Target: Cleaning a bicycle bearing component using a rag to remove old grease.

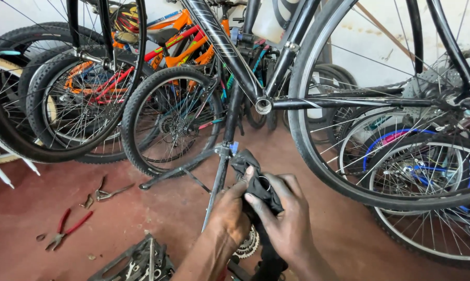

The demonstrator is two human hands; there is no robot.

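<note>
My left hand (229, 213) and my right hand (287, 224) are together low in the middle of the head view, both gripping a black rag (253, 179). A small metal ring-shaped part (264, 183) sits in the rag under my right thumb and fingers. Straight above them is the bare bottom bracket shell (263, 105) of a black bicycle frame (229, 52) held on a repair stand (222, 166). A toothed chainring (248, 243) shows below my left wrist.
The black bike's rear wheel (318, 156) curves close on the right, its front wheel (16, 135) on the left. More bicycles crowd behind. On the red floor lie red-handled pliers (68, 228), another metal tool (102, 192) and black pedals (136, 260).
</note>
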